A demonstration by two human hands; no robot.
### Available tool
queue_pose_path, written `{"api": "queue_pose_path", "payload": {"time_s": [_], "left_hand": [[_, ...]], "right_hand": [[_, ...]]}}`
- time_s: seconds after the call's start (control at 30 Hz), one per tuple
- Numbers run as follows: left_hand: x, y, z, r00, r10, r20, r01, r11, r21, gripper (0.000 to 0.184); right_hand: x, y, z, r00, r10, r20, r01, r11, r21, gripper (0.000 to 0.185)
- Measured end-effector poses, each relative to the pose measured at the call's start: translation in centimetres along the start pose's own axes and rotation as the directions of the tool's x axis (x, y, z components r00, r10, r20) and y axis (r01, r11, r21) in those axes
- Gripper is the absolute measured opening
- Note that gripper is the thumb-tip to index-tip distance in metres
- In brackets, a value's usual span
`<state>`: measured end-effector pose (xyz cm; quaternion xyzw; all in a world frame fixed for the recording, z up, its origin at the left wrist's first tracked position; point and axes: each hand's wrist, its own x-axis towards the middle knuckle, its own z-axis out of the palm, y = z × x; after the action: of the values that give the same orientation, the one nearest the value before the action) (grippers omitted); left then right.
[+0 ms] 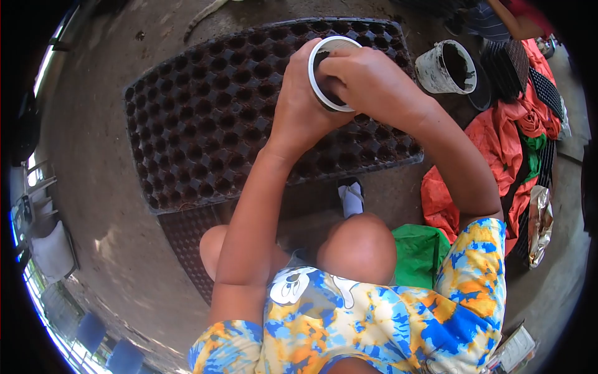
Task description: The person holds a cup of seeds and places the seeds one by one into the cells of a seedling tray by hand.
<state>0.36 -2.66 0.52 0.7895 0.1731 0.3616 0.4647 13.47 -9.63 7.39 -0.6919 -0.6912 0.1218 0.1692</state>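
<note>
Left hand (298, 100): gripped white cup (336, 43) above cell tray (187, 203).
Right hand (374, 78): dipped into cup; couldn't tell if gripping.
Bucket (430, 71): sat right of tray, far side.

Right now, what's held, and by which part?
White cup, by its outer side, in the left hand; right hand reaches inside, its grip hidden.

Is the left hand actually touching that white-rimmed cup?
Touching. The head view shows the left hand holding the white-rimmed cup from outside, with no gap between them.
</note>
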Motion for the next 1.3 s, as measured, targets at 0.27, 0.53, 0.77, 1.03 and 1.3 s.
{"api": "queue_pose_path", "payload": {"time_s": [0.27, 0.53, 0.77, 1.03, 1.3], "left_hand": [[0.2, -0.1, -0.1, 0.999, -0.054, 0.006, 0.054, 0.995, -0.082, 0.099], [1.0, -2.4, -1.7, 0.991, -0.030, -0.127, 0.013, 0.992, -0.129, 0.096], [1.3, -1.8, -2.9, 0.994, 0.019, -0.104, -0.031, 0.992, -0.120, 0.094], [1.7, 0.1, -3.0, 0.988, -0.122, -0.099, 0.105, 0.981, -0.164, 0.096], [1.7, 0.6, -3.1, 0.982, -0.165, -0.096, 0.148, 0.977, -0.156, 0.098]], "right_hand": [[0.0, 0.6, -0.2, 0.984, 0.020, -0.175, 0.006, 0.989, 0.148, 0.015], [-6.2, -1.4, -0.2, 0.929, 0.371, 0.001, -0.263, 0.658, 0.705, 0.011], [-10.8, -1.8, 5.8, 0.844, 0.480, 0.241, -0.504, 0.554, 0.662, 0.014], [-11.4, -2.0, 5.6, 0.817, 0.510, 0.270, -0.544, 0.525, 0.654, 0.018], [-11.1, -2.4, 5.0, 0.798, 0.525, 0.297, -0.572, 0.503, 0.647, 0.016]]}}
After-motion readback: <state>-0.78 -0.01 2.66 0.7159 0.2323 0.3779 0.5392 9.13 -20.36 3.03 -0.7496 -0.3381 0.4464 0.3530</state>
